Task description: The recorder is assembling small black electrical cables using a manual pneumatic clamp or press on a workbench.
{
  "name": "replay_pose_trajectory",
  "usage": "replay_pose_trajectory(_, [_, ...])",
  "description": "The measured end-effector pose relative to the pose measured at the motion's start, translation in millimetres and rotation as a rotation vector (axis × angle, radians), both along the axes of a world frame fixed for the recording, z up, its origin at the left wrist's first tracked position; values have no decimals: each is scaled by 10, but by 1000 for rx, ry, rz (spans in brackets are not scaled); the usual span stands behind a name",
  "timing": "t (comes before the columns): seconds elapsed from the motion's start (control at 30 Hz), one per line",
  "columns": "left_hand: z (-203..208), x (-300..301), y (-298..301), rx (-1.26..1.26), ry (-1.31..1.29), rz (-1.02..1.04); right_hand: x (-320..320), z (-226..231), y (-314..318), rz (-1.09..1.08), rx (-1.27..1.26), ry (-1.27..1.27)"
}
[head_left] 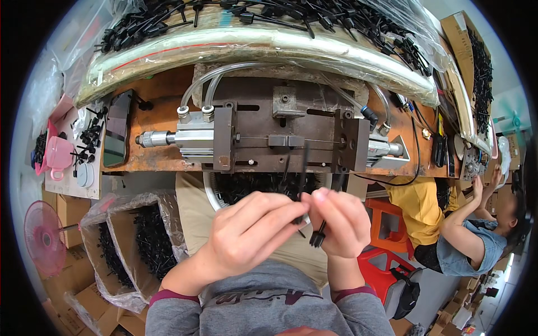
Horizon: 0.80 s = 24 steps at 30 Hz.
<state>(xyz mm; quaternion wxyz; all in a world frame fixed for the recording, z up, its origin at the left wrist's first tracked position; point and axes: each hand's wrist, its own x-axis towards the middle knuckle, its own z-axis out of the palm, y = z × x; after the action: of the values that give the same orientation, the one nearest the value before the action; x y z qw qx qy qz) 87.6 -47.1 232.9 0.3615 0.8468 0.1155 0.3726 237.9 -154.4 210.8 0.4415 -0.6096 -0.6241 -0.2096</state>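
Observation:
My left hand (246,227) and my right hand (343,221) meet in front of my chest, just below a bench fixture (258,151). The left fingers pinch a slim black plastic rod (303,173), which points up toward the fixture and is blurred near its tip. A black plastic rod with a ribbed head (317,239) hangs from my right fingers, its head downward. The fingertips nearly touch and partly hide both pieces. In the fixture, thin pins reach from both sides to a small metal block (286,141) in the middle.
Air cylinders (196,137) with clear hoses flank the fixture. Black rods heap on the plastic-covered shelf (258,39) behind it. Below the bench edge, a white-rimmed basket (210,196) holds more. A phone (116,129) lies left. At right, a co-worker (468,241) sits near red stools (378,269).

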Motion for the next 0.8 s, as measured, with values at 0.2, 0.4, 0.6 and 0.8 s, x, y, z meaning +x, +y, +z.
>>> replay_pose_trajectory(0.2, [-192,110,152,351,148,163,54,-25,-73,129,52,312])
replay_pose_trajectory(0.4, [-222,237,186,351,249,196,69,-112,-22,214,159,405])
replay_pose_trajectory(0.6, [-231,246,191,364,272,214,33,4,-148,142,-145,283])
replay_pose_trajectory(0.8, [-236,238,187,363,267,220,16,39,-105,84,-150,171])
